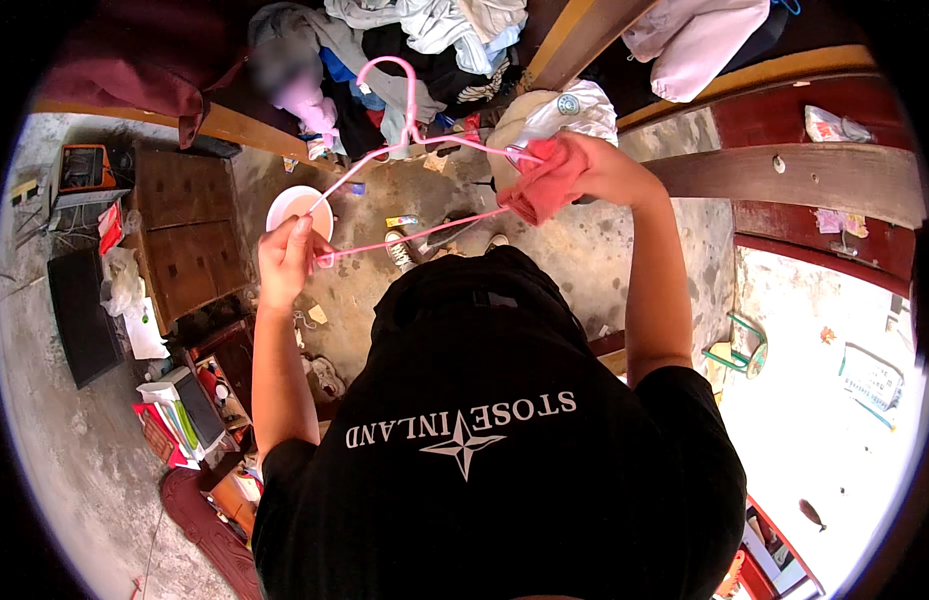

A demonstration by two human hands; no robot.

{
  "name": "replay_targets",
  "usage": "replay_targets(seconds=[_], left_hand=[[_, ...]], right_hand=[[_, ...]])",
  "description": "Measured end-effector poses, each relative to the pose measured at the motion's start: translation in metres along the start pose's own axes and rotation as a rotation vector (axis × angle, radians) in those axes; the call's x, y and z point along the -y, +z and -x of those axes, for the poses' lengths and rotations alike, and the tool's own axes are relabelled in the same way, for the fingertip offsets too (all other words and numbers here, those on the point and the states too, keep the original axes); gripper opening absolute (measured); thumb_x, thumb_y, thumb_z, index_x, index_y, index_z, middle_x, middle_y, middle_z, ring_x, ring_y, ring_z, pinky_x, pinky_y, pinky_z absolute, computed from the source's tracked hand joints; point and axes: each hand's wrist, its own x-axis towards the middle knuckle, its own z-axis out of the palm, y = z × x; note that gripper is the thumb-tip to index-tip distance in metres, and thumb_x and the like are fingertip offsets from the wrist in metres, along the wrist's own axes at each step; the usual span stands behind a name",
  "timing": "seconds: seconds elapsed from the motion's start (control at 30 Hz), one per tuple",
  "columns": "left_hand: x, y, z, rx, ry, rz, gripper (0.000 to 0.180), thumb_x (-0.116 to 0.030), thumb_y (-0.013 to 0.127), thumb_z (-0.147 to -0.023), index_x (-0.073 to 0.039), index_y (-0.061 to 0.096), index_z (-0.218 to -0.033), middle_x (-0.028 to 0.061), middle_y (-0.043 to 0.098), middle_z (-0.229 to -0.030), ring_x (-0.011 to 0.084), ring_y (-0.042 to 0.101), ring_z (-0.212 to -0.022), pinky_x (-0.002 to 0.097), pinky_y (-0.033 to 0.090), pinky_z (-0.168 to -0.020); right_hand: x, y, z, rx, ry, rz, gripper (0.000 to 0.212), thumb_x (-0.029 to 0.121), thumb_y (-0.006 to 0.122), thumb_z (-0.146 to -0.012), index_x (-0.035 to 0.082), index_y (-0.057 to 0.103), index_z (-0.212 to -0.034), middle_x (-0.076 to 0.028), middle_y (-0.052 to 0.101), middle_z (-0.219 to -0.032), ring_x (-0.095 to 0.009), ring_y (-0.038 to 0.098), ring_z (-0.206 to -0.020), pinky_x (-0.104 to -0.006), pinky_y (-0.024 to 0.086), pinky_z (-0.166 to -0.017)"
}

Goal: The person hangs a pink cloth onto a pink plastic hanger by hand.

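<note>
A pink clothes hanger (356,172) is held up in front of me, its hook pointing away toward the pile of clothes. My left hand (287,255) is closed around its left corner. At the opposite corner my right hand (609,172) grips a red cloth (544,182), which wraps over the hanger's right end and hides it. The fingers of that hand are partly covered by the cloth.
Heaped clothes (424,60) lie beyond the hanger. A pale basin (302,212) stands on the floor by my left hand. Brown wooden cabinets (189,235) are at the left, a wooden beam (784,180) at the right. A green-framed stool (744,345) stands right.
</note>
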Motion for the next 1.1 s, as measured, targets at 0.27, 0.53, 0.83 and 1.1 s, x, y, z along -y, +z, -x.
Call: replay_targets(seconds=[0.27,0.53,0.83,1.1], left_hand=[[-0.007,0.072,-0.003,0.243,-0.017,-0.278,0.042,-0.032,0.051,-0.106,0.001,0.066,-0.085,0.012,0.069,-0.069,0.0167,0.062,-0.054,0.032,0.052,-0.056],[-0.017,0.072,-0.009,0.232,0.093,-0.31,0.038,-0.026,0.056,-0.104,0.001,0.063,-0.077,0.0093,0.066,-0.062,0.0201,0.063,-0.052,0.0329,0.05,-0.055],[-0.046,0.04,-0.007,0.242,0.171,-0.278,0.041,-0.027,0.057,-0.104,0.0,0.062,-0.073,0.0068,0.065,-0.06,0.0148,0.062,-0.052,0.0293,0.049,-0.053],[-0.037,0.004,-0.001,0.121,0.026,-0.117,0.053,-0.038,0.049,-0.107,-0.001,0.065,-0.073,0.0053,0.068,-0.062,0.0082,0.055,-0.048,0.0241,0.041,-0.045]], right_hand=[[-0.004,0.031,-0.026,-0.003,-0.184,0.046,0.058,0.004,0.078,-0.076,0.001,0.057,-0.13,-0.007,0.067,-0.116,-0.015,0.061,-0.108,-0.0316,0.049,-0.097],[0.057,0.04,-0.031,0.144,-0.141,0.194,0.053,-0.003,0.068,-0.076,0.001,0.057,-0.128,-0.007,0.069,-0.116,-0.015,0.065,-0.104,-0.0316,0.052,-0.095],[0.048,0.035,-0.015,0.188,-0.025,0.246,0.052,0.008,0.073,-0.074,0.004,0.059,-0.124,-0.01,0.071,-0.103,-0.019,0.067,-0.093,-0.0334,0.054,-0.084],[0.022,-0.006,0.018,0.074,-0.008,0.12,0.049,0.01,0.079,-0.079,0.002,0.058,-0.122,-0.002,0.064,-0.108,-0.011,0.061,-0.101,-0.0301,0.052,-0.091]])
